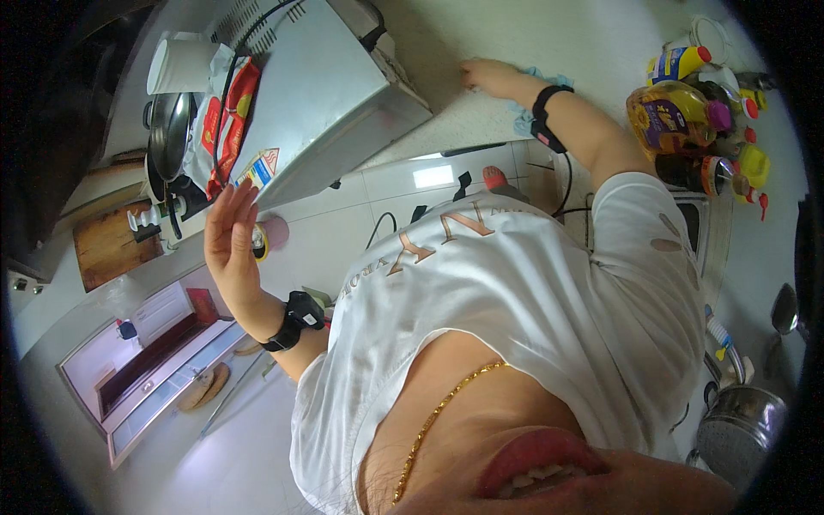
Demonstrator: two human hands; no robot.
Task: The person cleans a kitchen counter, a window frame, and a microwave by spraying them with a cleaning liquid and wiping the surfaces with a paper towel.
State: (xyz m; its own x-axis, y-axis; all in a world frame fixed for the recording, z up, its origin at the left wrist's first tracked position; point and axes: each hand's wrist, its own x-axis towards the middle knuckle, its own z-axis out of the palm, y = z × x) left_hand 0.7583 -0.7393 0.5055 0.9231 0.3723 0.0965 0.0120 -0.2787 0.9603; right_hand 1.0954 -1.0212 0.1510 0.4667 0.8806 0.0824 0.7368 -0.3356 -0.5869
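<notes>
My right hand (487,76) rests low on the pale worktop (444,32), its fingers curled. A crumpled light-blue cloth (523,122) lies beneath and beside the right wrist; whether the fingers grip anything is hidden. My left hand (232,226) is raised with nothing in it, thumb and fingers apart. It appears near the front corner of a metal-cased appliance (315,84), which has vent slots, a black cable and a sticker. A red and white plastic packet (225,122) lies on or against the appliance. Both wrists wear black straps with small devices.
Oil and sauce bottles (673,116) crowd the right side, near a sink edge (708,238). A metal pot (740,425) stands lower right. Leftward are a white cylinder (183,66), a lidded pan (172,138) and a wooden cutting board (116,244). Tiled floor (335,238) shows below.
</notes>
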